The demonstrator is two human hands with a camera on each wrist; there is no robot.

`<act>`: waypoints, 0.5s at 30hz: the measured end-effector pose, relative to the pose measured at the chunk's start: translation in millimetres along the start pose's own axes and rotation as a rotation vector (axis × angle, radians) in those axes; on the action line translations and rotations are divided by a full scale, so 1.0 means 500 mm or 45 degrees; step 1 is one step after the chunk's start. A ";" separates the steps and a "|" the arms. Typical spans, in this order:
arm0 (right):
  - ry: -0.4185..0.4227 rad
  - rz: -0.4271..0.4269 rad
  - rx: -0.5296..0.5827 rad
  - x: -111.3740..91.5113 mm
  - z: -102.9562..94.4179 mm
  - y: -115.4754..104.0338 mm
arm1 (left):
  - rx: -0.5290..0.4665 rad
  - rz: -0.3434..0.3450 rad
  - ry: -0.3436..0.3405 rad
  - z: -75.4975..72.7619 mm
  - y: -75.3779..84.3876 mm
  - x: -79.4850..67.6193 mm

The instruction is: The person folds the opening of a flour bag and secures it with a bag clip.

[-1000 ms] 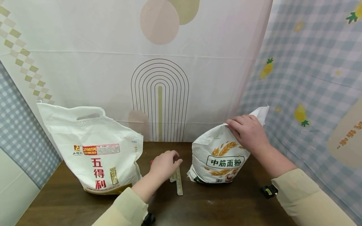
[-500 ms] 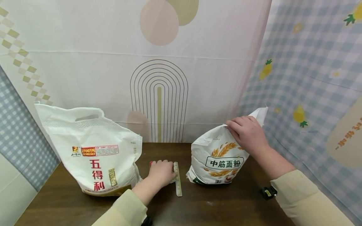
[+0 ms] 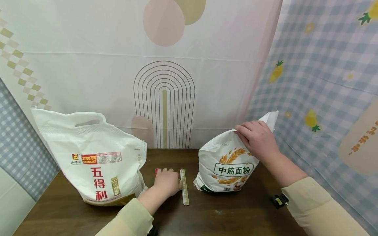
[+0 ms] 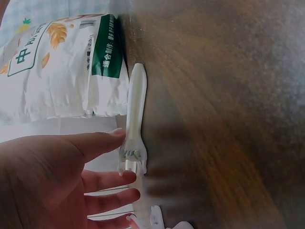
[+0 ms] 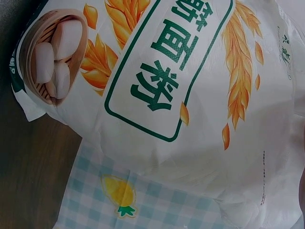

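A white flour bag (image 3: 228, 173) with a green-framed label stands at right; my right hand (image 3: 258, 139) grips its folded top edge. In the right wrist view this bag (image 4: 52, 71) fills most of the picture, and little of the hand shows. My left hand (image 3: 167, 182) is low over the table. In the left wrist view, its thumb and forefinger are spread about the end of a pale, translucent bag sealing clip (image 4: 137, 105), the thumb touching or very near it. A red-ended piece (image 3: 156, 171) shows beyond the hand, partly hidden.
A bigger white flour bag (image 3: 91, 157) with a cut-out handle and red lettering stands at left. Both bags are on a dark brown wooden table (image 3: 218, 216). A patterned cloth (image 3: 224, 82) hangs behind, and a checked one (image 3: 325, 98) at right.
My left hand has lowered and shifted left to the sealing clip, its fingers now pointing down toward the table. My right hand still holds the bag's top. The camera has turned slightly.
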State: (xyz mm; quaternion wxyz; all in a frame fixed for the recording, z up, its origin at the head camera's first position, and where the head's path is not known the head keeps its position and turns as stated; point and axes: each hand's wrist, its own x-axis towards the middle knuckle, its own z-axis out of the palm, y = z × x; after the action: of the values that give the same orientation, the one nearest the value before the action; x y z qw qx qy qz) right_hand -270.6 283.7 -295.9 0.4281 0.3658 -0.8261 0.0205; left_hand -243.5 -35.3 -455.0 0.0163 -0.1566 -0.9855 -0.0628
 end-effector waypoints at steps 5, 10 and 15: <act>0.039 -0.011 0.010 0.001 0.001 0.000 | 0.004 0.012 -0.009 -0.001 0.001 0.000; 0.048 -0.017 0.019 0.003 0.001 -0.002 | -0.026 0.017 -0.017 -0.003 0.003 0.000; 0.071 -0.023 0.029 0.002 0.004 -0.001 | -0.040 0.008 -0.030 -0.008 0.007 -0.001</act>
State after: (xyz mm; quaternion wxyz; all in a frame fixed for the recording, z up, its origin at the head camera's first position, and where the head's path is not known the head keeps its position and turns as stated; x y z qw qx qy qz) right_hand -271.9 281.9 -296.5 0.4467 0.3776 -0.8103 0.0361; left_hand -241.6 -32.7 -450.8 0.0024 -0.1608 -0.9840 -0.0764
